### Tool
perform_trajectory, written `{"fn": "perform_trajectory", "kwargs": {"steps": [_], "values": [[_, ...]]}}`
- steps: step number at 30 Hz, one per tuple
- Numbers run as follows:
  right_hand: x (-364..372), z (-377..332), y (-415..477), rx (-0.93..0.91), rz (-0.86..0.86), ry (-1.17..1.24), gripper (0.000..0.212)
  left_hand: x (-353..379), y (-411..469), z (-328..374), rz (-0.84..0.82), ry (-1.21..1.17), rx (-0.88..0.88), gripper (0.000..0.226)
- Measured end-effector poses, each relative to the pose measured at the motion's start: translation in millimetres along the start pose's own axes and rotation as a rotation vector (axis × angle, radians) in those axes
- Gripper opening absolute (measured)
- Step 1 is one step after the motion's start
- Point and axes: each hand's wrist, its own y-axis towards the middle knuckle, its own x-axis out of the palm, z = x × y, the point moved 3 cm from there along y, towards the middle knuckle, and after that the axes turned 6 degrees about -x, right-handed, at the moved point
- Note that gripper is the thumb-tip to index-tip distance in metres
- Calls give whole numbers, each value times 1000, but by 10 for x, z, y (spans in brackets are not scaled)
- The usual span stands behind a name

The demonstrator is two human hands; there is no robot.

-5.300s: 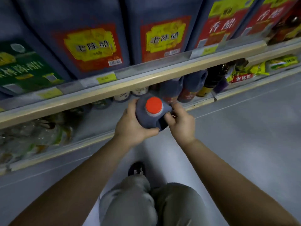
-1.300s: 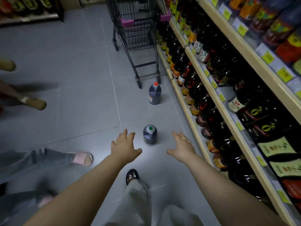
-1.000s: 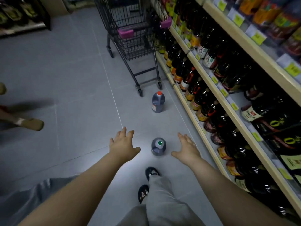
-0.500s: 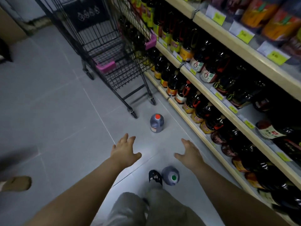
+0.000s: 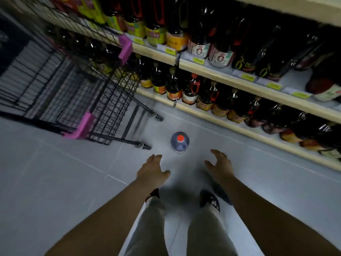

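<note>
A dark jug with a red cap stands upright on the grey floor, just in front of my feet. My left hand hovers short of it on the left, fingers spread and relaxed, holding nothing. My right hand hovers to the jug's right, fingers loosely curved, also holding nothing. Neither hand touches the jug. The green-capped jug seen earlier is out of view.
A black wire shopping cart with pink corner guards stands at the left, its wheel close to the jug. Wooden shelves packed with dark bottles run along the right. My two shoes are on the tiles below my hands.
I have stepped past the green-capped jug, which left the view. The red-capped jug and the cart are now much closer. Both hands stay free and outstretched.
</note>
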Motion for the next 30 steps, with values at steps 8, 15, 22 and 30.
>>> {"fn": "perform_trajectory", "kwargs": {"steps": [8,15,22,30], "values": [[1238,367,1078,92,48,124,54,513,1720,-275,-73,-156,-26,92],[2101,1091,2213,60,149,184,57,1221,3284,-201,-108,-399,-1,99],[2469,1320,2817,-198,225,166,54,1534,4119,-222,-107,-505,307,112],[2573,1262,2896,-219,412,377,21,1366,4290,-141,-81,-365,374,89]]}}
